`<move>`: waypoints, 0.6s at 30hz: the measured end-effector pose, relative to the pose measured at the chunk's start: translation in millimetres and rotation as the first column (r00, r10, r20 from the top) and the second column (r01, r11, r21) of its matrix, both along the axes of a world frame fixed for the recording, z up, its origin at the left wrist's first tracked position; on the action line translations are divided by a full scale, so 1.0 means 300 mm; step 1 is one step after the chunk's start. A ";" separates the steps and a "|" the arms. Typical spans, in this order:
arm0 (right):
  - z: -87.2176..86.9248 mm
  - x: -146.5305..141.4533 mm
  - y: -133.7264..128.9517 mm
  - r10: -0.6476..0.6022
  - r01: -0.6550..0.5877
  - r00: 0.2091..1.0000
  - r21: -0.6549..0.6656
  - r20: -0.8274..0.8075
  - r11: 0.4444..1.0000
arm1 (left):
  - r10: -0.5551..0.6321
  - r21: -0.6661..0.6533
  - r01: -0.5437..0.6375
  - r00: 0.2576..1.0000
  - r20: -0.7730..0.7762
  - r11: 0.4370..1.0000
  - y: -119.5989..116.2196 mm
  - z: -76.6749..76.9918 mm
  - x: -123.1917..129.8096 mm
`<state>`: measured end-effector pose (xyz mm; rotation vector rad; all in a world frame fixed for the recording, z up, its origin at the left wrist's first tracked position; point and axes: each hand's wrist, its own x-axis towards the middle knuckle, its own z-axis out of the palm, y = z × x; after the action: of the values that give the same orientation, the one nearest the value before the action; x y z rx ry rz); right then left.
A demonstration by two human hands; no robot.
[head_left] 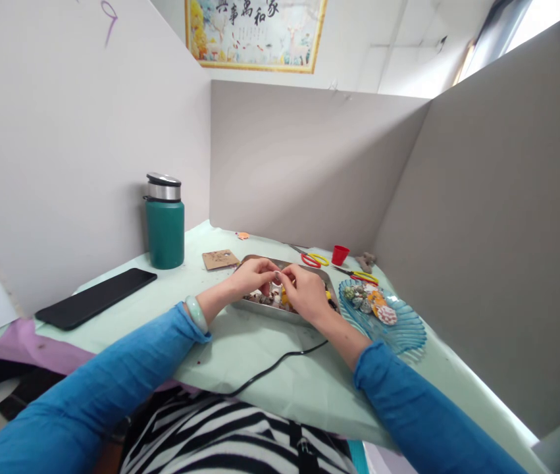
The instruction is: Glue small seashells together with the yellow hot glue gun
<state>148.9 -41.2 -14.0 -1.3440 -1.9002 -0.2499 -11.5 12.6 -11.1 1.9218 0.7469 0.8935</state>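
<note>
Above a metal tray (270,310) my left hand (256,275) and my right hand (304,289) meet fingertip to fingertip. Both are closed in a pinch around something small and whitish, too small to name. Under them the tray holds small shells or pebble-like pieces (272,297) in white, brown and yellow; my hands hide part of them. To the right of my right hand lies a blue ribbed glass plate (410,329) carrying several decorated pieces (376,303) in green, orange and patterned white.
A green flask (165,230) stands at the left behind a black phone-like slab (97,298). A brown card (220,259) lies left of the tray. Behind are two pairs of scissors (314,259) and a red cup (340,255). A black cable (280,361) crosses the front; grey partitions (304,164) enclose the table.
</note>
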 end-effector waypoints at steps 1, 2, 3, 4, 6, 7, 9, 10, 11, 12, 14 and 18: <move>0.002 -0.001 -0.002 0.005 -0.005 1.000 0.001 0.001 1.000 | -0.001 -0.004 0.001 1.000 0.002 1.000 0.000 0.001 0.000; 0.004 -0.002 -0.004 0.012 -0.012 1.000 0.000 0.002 1.000 | 0.001 -0.002 -0.001 1.000 0.000 1.000 0.001 0.000 0.000; 0.006 -0.004 -0.006 0.017 -0.017 1.000 -0.003 0.004 1.000 | 0.006 0.006 -0.006 1.000 -0.007 1.000 0.002 0.000 -0.001; 0.008 -0.005 -0.008 0.020 -0.020 1.000 -0.008 0.005 1.000 | 0.013 0.016 -0.013 1.000 -0.018 1.000 0.003 -0.002 -0.001; 0.011 -0.006 -0.012 0.022 -0.022 1.000 -0.018 0.005 1.000 | 0.028 0.035 -0.026 0.999 -0.039 0.999 0.005 -0.005 -0.003; 0.011 -0.006 -0.013 0.022 -0.022 1.000 -0.020 0.004 1.000 | 0.035 0.041 -0.033 0.998 -0.046 0.999 0.005 -0.006 -0.004; 0.010 -0.006 -0.012 0.024 -0.024 1.000 -0.017 -0.001 1.000 | 0.043 0.041 -0.041 0.998 -0.048 0.998 0.004 -0.006 -0.005; 0.008 -0.006 -0.012 0.028 -0.028 1.000 -0.016 -0.001 0.999 | 0.043 0.035 -0.042 0.998 -0.046 0.999 0.003 -0.005 -0.005; 0.007 -0.005 -0.011 0.034 -0.034 0.999 -0.016 0.000 0.999 | 0.042 0.028 -0.040 0.998 -0.042 0.999 0.000 -0.003 -0.005; 0.006 -0.005 -0.011 0.040 -0.040 0.999 -0.016 0.002 0.999 | 0.038 0.022 -0.038 0.998 -0.039 0.999 -0.003 0.000 -0.004; 0.004 -0.005 -0.011 0.048 -0.048 0.999 -0.015 0.010 0.999 | 0.033 0.017 -0.033 0.999 -0.035 0.999 -0.009 0.006 -0.004; 0.005 -0.007 -0.014 0.046 -0.046 0.998 -0.004 0.041 0.999 | 0.047 -0.001 -0.047 0.998 -0.028 0.999 -0.016 0.011 -0.003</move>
<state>146.9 -45.4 -12.5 -1.3044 -1.9639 -0.2530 -12.5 7.6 -7.8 1.9258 0.8125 0.8958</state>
